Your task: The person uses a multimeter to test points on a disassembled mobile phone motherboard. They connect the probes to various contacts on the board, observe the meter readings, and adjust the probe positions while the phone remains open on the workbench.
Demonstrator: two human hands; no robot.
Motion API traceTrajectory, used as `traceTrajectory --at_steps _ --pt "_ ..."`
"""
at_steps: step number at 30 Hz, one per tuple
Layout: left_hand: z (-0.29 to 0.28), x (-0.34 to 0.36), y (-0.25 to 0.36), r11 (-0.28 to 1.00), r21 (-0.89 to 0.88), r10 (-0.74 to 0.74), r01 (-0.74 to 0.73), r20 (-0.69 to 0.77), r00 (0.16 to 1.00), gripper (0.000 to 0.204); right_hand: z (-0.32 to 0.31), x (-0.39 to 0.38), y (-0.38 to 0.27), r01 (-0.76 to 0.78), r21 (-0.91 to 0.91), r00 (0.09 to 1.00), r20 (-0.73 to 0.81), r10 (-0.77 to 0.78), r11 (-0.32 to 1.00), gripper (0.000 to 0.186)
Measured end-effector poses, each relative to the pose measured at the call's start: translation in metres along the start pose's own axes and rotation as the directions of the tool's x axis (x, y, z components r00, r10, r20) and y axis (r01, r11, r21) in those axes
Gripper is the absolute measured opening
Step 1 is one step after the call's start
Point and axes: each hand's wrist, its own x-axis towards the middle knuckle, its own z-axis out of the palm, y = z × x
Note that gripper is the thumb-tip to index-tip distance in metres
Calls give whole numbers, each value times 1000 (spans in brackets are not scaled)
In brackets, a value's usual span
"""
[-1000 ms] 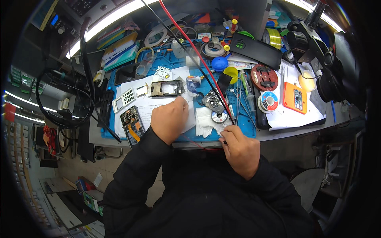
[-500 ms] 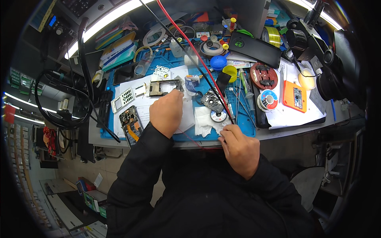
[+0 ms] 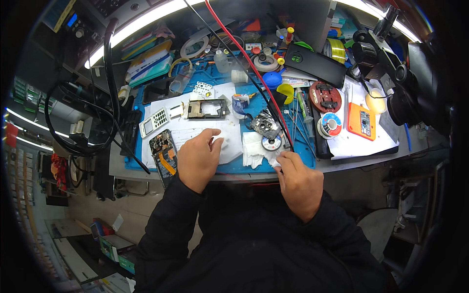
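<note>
The left hand hangs loosely curled above the paper sheet, its thumb and forefinger parted with a gap between them, and appears to hold nothing. The right hand is more closed, its fingers bent together toward the thumb beside the white tissue; whether anything is pinched in its tips I cannot tell. A red lead and a black lead run down from above to just beside those fingers, where their ends are hidden.

Near the left hand, an opened phone lies with its circuitry showing and an orange ribbon across its lower part. Ahead of that hand and apart from it, a rectangular frame rests on the paper, with a white keypad shell to its left and a pale perforated piece behind it.

Close to the right hand, a small spool sits by the tissue, below a grey-and-black part. All this lies on a blue mat on the counter. Farther right are a red round holder, a red-and-blue reel and an orange block bearing a small circuit board
</note>
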Motion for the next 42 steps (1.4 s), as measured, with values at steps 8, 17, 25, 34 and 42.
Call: traceTrajectory --at_steps 8,17,25,34,42 --pt "1 -53 19 850 -504 -16 151 262 965 15 -1 5 5 105 -138 992 81 -95 985 13" --pt "26 -84 6 797 -543 -135 265 266 954 21 4 16 17 240 -271 967 155 -204 932 5" --pt "39 -64 6 838 -502 -130 213 196 972 42 4 6 6 175 -145 984 61 -168 974 10" --pt "50 -44 17 639 -719 -23 274 337 941 36 20 7 -11 104 -100 995 8 -103 990 38" --pt "46 -60 21 597 -728 -105 337 346 932 30 41 19 -11 28 -210 999 -9 -31 977 24"
